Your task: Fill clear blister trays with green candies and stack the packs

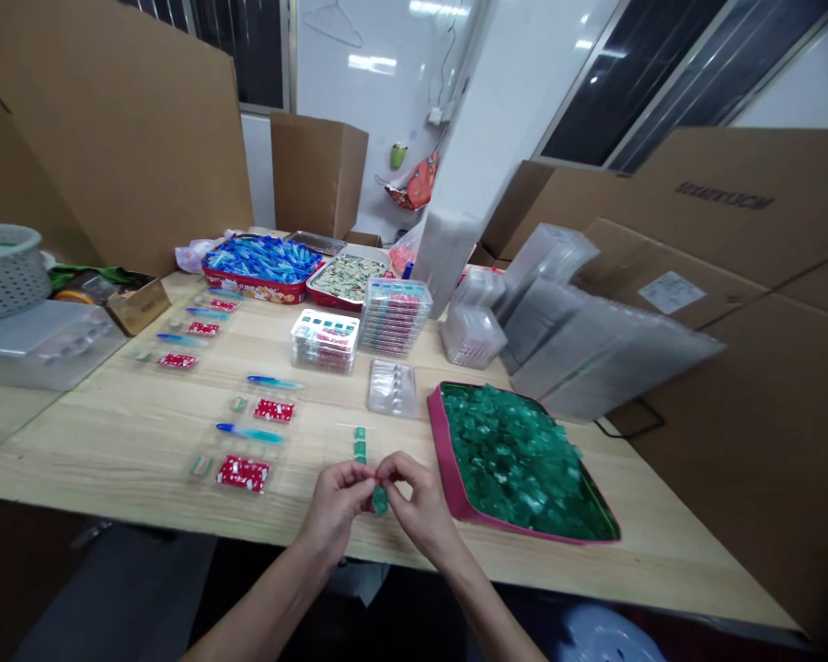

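Note:
Close to the front edge of the table, my left hand (337,504) and my right hand (422,507) meet with fingertips pinched together. Between them hangs a small translucent green piece (380,501); its upper part is hidden by the fingers. Just beyond lies a clear plastic tray (340,443), with several green pieces (360,434) in a column along it. To the right of my right hand stands a pink-rimmed tin (448,469) heaped with loose green pieces (511,450).
Clear trays with blue pens (249,433) and red patterned packets (244,473) lie at left. Stacked filled trays (324,342) and an unfilled clear tray (392,388) sit ahead. Behind are a tin of blue pens (262,262), clear plastic stacks (580,340) and cardboard boxes (731,230).

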